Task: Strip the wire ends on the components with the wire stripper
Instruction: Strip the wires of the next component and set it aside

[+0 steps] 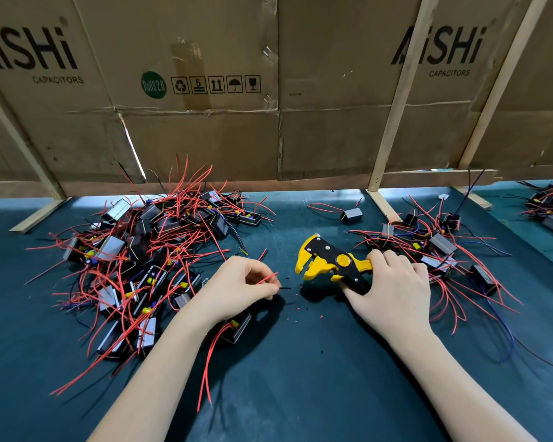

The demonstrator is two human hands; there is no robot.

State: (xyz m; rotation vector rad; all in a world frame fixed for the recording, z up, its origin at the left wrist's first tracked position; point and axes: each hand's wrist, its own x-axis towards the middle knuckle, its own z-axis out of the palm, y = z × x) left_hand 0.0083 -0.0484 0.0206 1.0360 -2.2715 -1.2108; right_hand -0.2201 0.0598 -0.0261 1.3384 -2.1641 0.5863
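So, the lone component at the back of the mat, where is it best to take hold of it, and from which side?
Grip the component by its boxy body, across the two long sides, coming from above. It lies flat and apart from both piles. Its wires trail left and back, so pinching those would only drag it.

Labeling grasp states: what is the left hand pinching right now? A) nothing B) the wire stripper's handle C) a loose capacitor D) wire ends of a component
D: the left hand pinches a red wire end and a black wire end toward the wire stripper, which the right hand grips by its handles.
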